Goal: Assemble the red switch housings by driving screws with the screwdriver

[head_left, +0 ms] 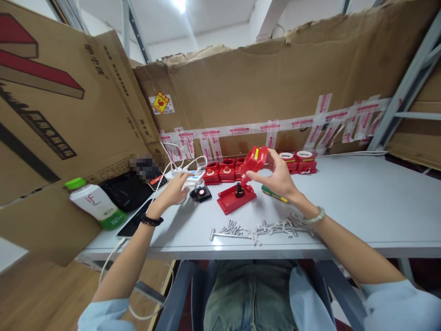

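My right hand (pixel 277 177) is lifted above the table and grips a red plastic housing (pixel 254 161) with a yellow label, held tilted. Below it a flat red base plate (pixel 231 201) with a black knob on it lies on the table. My left hand (pixel 176 188) reaches forward to the left, its fingers curled down near a small black part with a red button (pixel 201 193) and a white power strip (pixel 193 177). What the left fingers hold, if anything, is hidden.
A row of red housings (pixel 223 171) stands at the back against the cardboard wall. Several metal screws and bolts (pixel 257 227) lie near the front edge. A green-handled screwdriver (pixel 274 194), a white bottle with a green cap (pixel 94 202), a phone (pixel 132 225) and white cables are on the left.
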Motion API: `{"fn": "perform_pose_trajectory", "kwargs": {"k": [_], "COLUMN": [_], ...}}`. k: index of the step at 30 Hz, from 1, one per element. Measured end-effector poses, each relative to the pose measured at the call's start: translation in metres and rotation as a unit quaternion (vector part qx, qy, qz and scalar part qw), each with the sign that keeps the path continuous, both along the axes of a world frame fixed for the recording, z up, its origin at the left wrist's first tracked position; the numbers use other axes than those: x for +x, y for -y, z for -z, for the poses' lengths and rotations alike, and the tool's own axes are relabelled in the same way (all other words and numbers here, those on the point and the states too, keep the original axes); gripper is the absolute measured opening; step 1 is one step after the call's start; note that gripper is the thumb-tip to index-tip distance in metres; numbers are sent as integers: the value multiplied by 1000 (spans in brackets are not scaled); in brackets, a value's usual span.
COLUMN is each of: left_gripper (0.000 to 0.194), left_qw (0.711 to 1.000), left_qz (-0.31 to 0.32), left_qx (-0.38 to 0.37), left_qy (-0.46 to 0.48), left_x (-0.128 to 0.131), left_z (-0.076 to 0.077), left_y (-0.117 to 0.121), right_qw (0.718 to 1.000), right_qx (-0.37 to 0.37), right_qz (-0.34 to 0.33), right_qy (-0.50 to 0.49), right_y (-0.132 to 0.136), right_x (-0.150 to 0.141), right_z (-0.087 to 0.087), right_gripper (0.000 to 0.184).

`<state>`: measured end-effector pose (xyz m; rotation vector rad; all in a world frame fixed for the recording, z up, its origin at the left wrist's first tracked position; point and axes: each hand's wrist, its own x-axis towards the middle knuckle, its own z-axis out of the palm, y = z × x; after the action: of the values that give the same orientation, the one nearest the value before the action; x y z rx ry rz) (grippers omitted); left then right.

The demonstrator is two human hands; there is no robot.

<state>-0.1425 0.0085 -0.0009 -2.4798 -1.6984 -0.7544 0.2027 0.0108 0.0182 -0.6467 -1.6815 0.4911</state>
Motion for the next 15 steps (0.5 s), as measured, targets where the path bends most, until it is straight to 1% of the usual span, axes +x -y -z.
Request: {"fn": "perform_pose_trajectory", "kwargs": {"k": [2,4,5,7,9,11,13,15], "left_gripper": [48,63,69,74,69,68,72,71], "left_qw": [991,969,958,944,934,933,944,962], "left_qz": [104,208,241,277,292,281,243,186], "left_qx": [43,39,34,21,21,30,30,17], "left_qy": [72,128,151,179,203,221,222,201], "left_x": [41,84,103,132,146,148,141,131], "left_z": [-13,-24,-29,-36,-39,-39,-35,-27], "left_y": [12,21,24,26,24,21,17,13], "right_qw": [996,988,984,977,975,981,989,996], "right_qx": [-58,-106,-122,-142,-148,-133,-100,-71], "right_qz": [-56,-103,-123,-152,-159,-143,-107,-54], "right_qy": [-28,-39,-40,-42,-38,-22,2,18], "right_y": [1,2,4,6,6,3,-3,-10], "right_x": [-2,-3,-3,-1,2,5,8,10], "right_z": [-1,-2,-3,-4,-5,-5,-4,-1], "right_gripper": [64,62,61,60,62,69,78,78]}}
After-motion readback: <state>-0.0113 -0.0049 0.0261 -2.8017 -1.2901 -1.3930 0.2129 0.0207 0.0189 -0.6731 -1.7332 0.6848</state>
